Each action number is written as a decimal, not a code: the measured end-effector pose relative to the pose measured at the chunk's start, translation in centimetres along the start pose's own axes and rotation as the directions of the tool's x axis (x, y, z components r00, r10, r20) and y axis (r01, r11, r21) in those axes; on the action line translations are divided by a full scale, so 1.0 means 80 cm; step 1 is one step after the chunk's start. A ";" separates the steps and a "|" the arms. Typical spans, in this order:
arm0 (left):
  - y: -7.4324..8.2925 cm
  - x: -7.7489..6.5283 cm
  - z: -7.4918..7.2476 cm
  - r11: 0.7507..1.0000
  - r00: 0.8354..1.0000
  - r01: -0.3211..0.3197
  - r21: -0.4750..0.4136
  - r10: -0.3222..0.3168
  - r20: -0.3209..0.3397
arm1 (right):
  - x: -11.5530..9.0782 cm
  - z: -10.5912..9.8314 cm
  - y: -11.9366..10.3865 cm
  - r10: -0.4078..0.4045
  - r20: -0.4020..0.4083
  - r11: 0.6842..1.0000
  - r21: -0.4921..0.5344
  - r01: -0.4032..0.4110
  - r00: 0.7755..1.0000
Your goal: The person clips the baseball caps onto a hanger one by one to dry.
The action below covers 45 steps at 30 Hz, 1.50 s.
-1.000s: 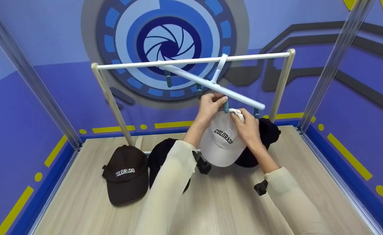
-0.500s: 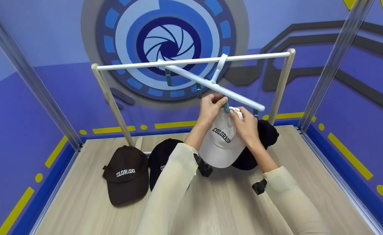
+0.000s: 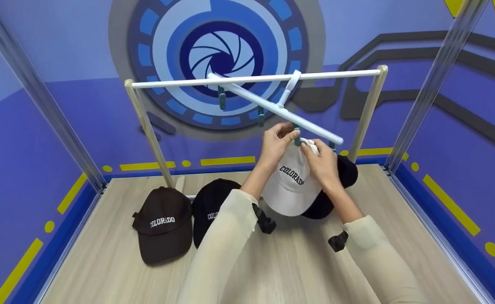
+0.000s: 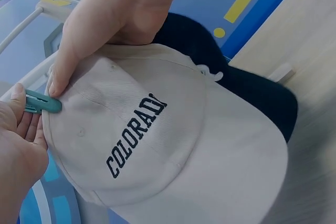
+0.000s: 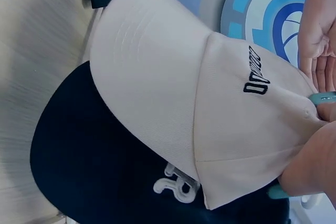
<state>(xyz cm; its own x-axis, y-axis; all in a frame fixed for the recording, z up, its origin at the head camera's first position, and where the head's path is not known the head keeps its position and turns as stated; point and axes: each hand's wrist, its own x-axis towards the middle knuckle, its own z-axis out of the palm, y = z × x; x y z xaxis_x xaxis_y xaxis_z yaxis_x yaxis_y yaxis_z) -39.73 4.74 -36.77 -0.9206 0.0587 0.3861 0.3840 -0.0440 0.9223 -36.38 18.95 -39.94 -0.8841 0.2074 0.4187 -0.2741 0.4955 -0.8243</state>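
My left hand [image 3: 276,143] pinches a green clothespin [image 3: 297,137] that hangs from the white bar hanger [image 3: 264,102]. With my right hand [image 3: 322,162] I grip the bunched crown of a white baseball cap [image 3: 292,179] lettered in black. In the left wrist view the clothespin [image 4: 44,102] lies over the cap's crown edge, by my right thumb; whether it bites the cloth I cannot tell. Behind the white cap hangs a dark baseball cap [image 3: 348,172], partly hidden. The right wrist view shows that dark cap [image 5: 94,156] with white lettering, close against the white one.
The hanger hooks on a rack's top rail [image 3: 167,84]. Two more clothespins [image 3: 222,100] hang on its left half. A brown cap [image 3: 163,230] and a black cap [image 3: 209,207] lie on the wooden tabletop [image 3: 289,270] at left. Patterned walls stand around.
The head view has shifted slightly. Both hands stay at the clothespin and the white cap, with only small finger movements.
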 end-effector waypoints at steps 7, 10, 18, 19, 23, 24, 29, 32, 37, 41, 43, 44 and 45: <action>0.000 -0.005 0.001 0.999 1.000 -0.026 0.034 0.027 -0.008 | -0.002 -0.005 0.000 0.004 0.032 0.998 -0.070 -0.002 0.999; -0.001 -0.007 0.000 0.998 0.999 -0.042 0.054 0.042 0.004 | -0.003 -0.007 0.002 -0.001 0.044 0.995 -0.103 0.006 0.999; -0.007 -0.015 -0.017 0.976 0.990 -0.133 0.171 0.124 0.060 | -0.011 -0.009 0.007 -0.022 0.072 0.989 -0.142 0.032 0.997; -0.008 -0.017 -0.020 0.971 0.988 -0.144 0.191 0.133 0.074 | -0.012 -0.010 0.008 -0.022 0.077 0.989 -0.145 0.033 0.997; -0.015 -0.029 -0.032 0.929 0.974 -0.203 0.310 0.159 0.160 | -0.015 -0.012 0.011 -0.008 0.110 0.990 -0.136 0.023 0.994; -0.016 -0.033 -0.035 0.915 0.969 -0.219 0.339 0.164 0.183 | -0.015 -0.012 0.012 -0.008 0.116 0.990 -0.136 0.024 0.993; -0.028 -0.053 -0.052 0.870 0.948 -0.275 0.409 0.175 0.266 | -0.018 -0.016 0.014 -0.029 0.110 0.989 -0.143 0.045 0.994; -0.036 -0.070 -0.064 0.856 0.940 -0.295 0.425 0.179 0.291 | -0.021 -0.019 0.016 -0.056 0.095 0.987 -0.145 0.069 0.994; -0.052 -0.101 -0.083 0.824 0.929 -0.316 0.471 0.167 0.331 | -0.028 -0.024 0.019 -0.101 0.054 0.988 -0.111 0.107 0.993; -0.063 -0.120 -0.098 0.818 0.934 -0.290 0.497 0.129 0.333 | -0.035 -0.025 0.022 -0.147 0.034 0.986 -0.068 0.149 0.989; -0.066 -0.127 -0.105 0.817 0.936 -0.286 0.501 0.126 0.329 | -0.038 -0.024 0.021 -0.169 0.030 0.985 -0.040 0.170 0.985; -0.067 -0.129 -0.108 0.817 0.936 -0.288 0.499 0.129 0.328 | -0.040 -0.024 0.020 -0.181 0.024 0.983 -0.031 0.182 0.983; -0.069 -0.131 -0.111 0.816 0.936 -0.291 0.499 0.135 0.326 | -0.041 -0.023 0.019 -0.193 0.017 0.981 -0.026 0.194 0.981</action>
<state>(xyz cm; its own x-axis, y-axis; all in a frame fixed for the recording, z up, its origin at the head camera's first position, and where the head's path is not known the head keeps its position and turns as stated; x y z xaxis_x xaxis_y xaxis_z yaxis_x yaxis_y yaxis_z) -32.83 -4.52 -46.06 -0.7865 0.3742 0.4914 0.6171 0.4445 0.6493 -33.17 20.60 -41.85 -0.8206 0.0938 0.5638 -0.4301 0.5483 -0.7172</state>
